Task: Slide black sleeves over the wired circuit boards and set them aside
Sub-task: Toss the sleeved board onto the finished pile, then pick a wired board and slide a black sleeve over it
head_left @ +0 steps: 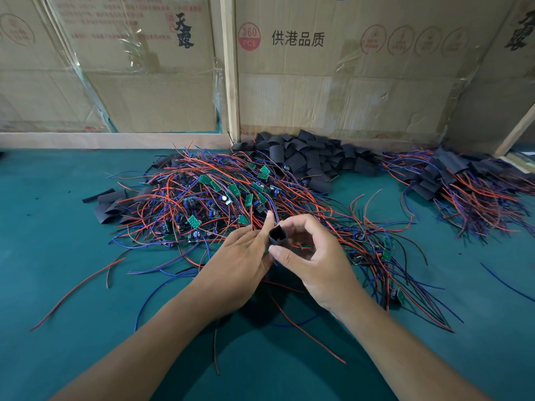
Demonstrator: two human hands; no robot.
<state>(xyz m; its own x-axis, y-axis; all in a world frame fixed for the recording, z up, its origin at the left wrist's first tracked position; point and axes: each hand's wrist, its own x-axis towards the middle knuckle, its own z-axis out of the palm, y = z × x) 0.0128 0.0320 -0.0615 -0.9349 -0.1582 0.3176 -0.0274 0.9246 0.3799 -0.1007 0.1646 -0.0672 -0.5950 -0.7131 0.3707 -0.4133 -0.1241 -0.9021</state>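
both hands, left hand (243, 257) and right hand (314, 256), grip a short matte black sleeve (277, 235), its mouth squeezed open.

Green felt table (43, 227), tangled wired boards pile (214, 198) ctr, black sleeves heap (307, 157) behind, sleeved boards (463, 180) far rt

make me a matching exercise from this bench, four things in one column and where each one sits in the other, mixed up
Things:
1. black sleeve
2. pile of empty sleeves
3. bare boards with wires
4. finished sleeved boards

Places:
A. far right of the green mat
B. between the left hand and right hand
C. against the cardboard wall, centre
D. just beyond the hands

Pairs: 1-B, 2-C, 3-D, 4-A
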